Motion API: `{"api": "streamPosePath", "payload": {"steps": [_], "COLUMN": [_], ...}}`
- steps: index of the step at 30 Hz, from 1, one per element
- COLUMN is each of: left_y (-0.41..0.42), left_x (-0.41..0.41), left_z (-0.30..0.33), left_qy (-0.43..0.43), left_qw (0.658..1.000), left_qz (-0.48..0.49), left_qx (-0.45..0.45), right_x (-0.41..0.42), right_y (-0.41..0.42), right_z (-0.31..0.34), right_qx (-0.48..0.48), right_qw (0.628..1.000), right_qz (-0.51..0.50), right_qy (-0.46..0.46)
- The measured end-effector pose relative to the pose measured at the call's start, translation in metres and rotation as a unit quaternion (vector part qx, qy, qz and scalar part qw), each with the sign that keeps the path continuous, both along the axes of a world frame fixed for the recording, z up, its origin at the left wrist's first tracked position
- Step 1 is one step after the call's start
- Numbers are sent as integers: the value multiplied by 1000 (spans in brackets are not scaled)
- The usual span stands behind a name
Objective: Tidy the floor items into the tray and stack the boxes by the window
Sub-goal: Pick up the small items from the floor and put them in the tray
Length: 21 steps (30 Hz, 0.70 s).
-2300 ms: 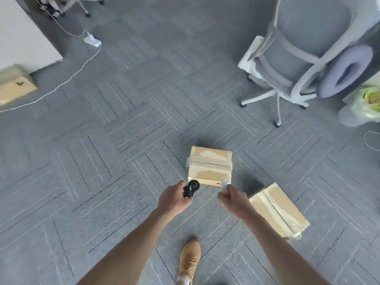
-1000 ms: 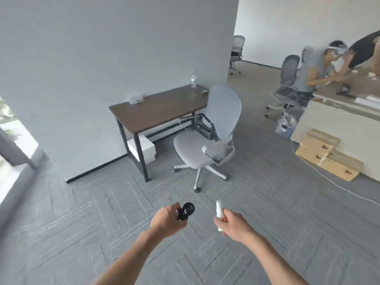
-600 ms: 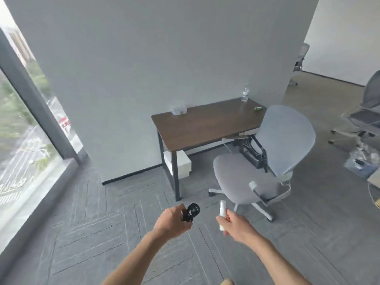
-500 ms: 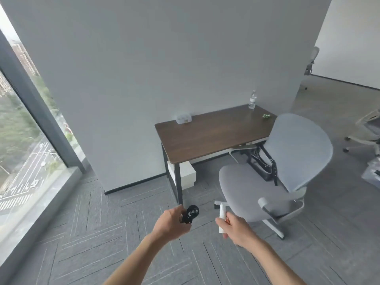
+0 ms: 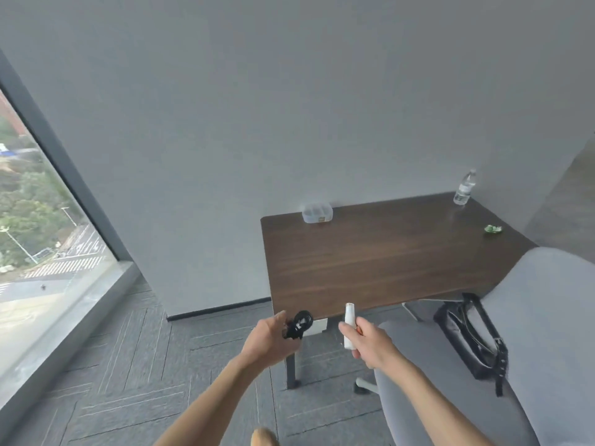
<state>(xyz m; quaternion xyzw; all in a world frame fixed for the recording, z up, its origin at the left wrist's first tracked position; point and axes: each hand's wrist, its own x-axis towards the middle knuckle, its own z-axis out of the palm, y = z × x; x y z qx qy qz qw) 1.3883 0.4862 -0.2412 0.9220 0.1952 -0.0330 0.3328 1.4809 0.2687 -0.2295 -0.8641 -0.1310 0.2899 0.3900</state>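
Midway through tidying, the left hand (image 5: 269,341) grips a black clip (image 5: 298,324) and the right hand (image 5: 370,341) a white tube (image 5: 349,320), near the desk (image 5: 380,252); the tray (image 5: 317,212) awaits, far left.

Plain grey wall (image 5: 225,123), dark wood tabletop (image 5: 386,252) just past the hands, big window (image 5: 38,236) off left, grey herringbone carpet (image 5: 128,365).

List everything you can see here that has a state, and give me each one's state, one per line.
left hand: closed around a small black round item
right hand: gripping a white tube, held upright
water bottle: upright at the desk's far corner
clear container: lid on, against the wall
black bag: lying on the chair seat
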Motion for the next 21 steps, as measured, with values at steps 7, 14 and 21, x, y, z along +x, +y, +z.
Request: {"api": "streamPosePath", "payload": {"steps": [7,14,21], "left_y": [110,195,233], "left_x": [169,310,427], "left_z": [-14,-8,-24], "left_qy": [-32,-12,21], "left_qw": [999,1000,999], "left_qz": [-9,-5,23], "left_qx": [15,-3,-43], "right_x": [164,299,424], "right_y": [111,201,241], "right_z": [-14,0,-21], "right_qx": [-13,3,54], "right_qw": [999,999,990], "right_qz": [-24,-49,-83], "right_qy": [-32,8,99]}}
